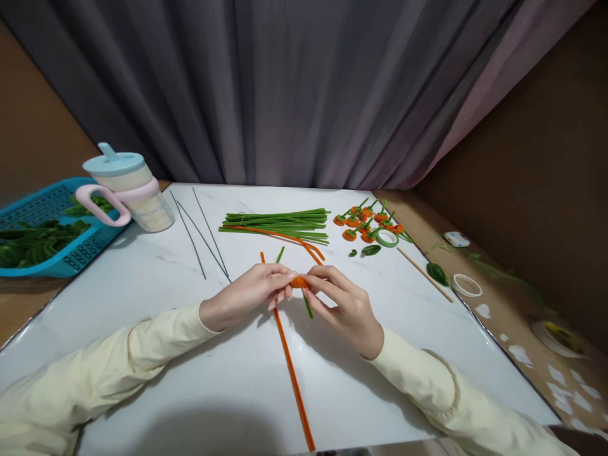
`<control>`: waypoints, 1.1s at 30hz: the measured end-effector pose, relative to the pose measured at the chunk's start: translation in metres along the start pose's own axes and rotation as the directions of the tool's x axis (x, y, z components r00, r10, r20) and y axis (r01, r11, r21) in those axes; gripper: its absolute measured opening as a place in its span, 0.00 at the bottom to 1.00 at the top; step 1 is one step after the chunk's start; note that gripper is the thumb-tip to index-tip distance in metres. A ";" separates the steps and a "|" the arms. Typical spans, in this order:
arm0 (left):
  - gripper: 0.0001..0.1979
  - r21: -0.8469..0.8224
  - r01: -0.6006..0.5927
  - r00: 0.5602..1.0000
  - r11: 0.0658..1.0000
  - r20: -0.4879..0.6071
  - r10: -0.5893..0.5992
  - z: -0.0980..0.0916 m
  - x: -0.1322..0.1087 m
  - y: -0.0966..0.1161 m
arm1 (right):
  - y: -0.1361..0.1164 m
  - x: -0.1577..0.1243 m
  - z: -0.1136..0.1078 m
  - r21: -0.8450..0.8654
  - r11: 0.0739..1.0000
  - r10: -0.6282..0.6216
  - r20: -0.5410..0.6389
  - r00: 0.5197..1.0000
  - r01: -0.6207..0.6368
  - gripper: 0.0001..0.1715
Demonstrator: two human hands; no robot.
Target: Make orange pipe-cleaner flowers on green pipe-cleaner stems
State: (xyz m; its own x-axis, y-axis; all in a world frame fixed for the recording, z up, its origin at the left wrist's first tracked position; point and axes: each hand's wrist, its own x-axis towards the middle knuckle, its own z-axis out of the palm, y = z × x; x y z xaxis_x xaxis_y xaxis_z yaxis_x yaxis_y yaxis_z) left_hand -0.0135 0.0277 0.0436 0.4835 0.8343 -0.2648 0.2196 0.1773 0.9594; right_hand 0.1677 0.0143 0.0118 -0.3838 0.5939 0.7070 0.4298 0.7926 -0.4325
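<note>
Between the fingertips of both hands sits a small ribbed orange coil of pipe cleaner (299, 282). My left hand (259, 284) pinches its left side, and my right hand (344, 304) closes on its right side. A green pipe cleaner (308, 307) pokes out below the coil, and a green end (280, 254) shows above the left fingers. Under my left hand runs a long orange pipe cleaner (292, 373), reaching toward the table's near edge. Beyond the hands lies a bundle of green pipe cleaners (280, 220) with a few orange ones (304, 243) along its front.
Finished orange flowers with green stems (365, 220) lie at the back right, near green tape (387, 238) and a wooden stick (425, 274). Thin wires (194, 234) rest at left. A lidded cup (126, 190) stands beside a blue basket (76, 253). White tape (467, 285) sits right.
</note>
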 end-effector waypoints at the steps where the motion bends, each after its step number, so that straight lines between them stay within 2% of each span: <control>1: 0.16 0.122 -0.048 0.998 0.991 -0.028 0.051 -0.001 0.000 0.001 | 0.000 0.001 -0.002 0.030 0.999 0.025 -0.003 1.000 -0.025 0.11; 3: 0.15 0.373 -0.162 0.978 0.913 -0.063 0.199 -0.004 -0.001 0.003 | 0.001 0.005 -0.007 0.103 0.990 0.092 0.010 0.996 -0.093 0.10; 5: 0.13 0.542 -0.275 0.938 0.794 -0.031 0.346 -0.006 -0.002 0.005 | 0.001 0.007 -0.011 0.168 0.972 0.160 0.046 0.986 -0.165 0.09; 8: 0.11 0.633 -0.364 0.896 0.684 0.036 0.443 -0.007 -0.003 0.006 | -0.001 0.008 -0.012 0.218 0.951 0.201 0.096 0.975 -0.217 0.09; 12: 0.11 0.662 -0.390 0.870 0.639 0.037 0.492 -0.006 -0.005 0.004 | -0.003 0.006 -0.009 0.233 0.943 0.223 0.086 0.971 -0.238 0.08; 19: 0.11 0.664 -0.417 0.857 0.621 0.059 0.512 -0.004 -0.006 0.002 | -0.003 0.005 -0.007 0.230 0.935 0.258 0.074 0.963 -0.269 0.08; 23: 0.08 0.607 -0.378 0.885 0.699 0.015 0.465 -0.007 -0.003 0.001 | 0.003 0.008 -0.012 0.374 0.810 0.387 0.240 0.890 -0.452 0.08; 26: 0.06 0.527 -0.323 0.920 0.786 -0.023 0.392 -0.008 -0.001 0.001 | 0.006 0.010 -0.015 0.446 0.714 0.413 0.355 0.839 -0.540 0.08; 30: 0.05 0.463 -0.279 0.950 0.841 0.005 0.313 -0.007 -0.003 0.005 | 0.006 0.011 -0.016 0.468 0.718 0.382 0.353 0.854 -0.515 0.08; 33: 0.07 0.446 -0.279 0.960 0.850 0.103 0.261 -0.010 -0.006 0.012 | 0.004 0.011 -0.018 0.446 0.745 0.350 0.374 0.859 -0.497 0.08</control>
State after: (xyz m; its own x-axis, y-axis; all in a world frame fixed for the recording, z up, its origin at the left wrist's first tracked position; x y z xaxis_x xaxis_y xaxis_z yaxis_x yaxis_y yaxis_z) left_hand -0.0219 0.0300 0.0573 0.6085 0.7934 -0.0137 0.4300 -0.3151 0.8461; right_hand 0.1802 0.0218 0.0279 -0.4848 0.8390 0.2471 0.1466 0.3565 -0.9227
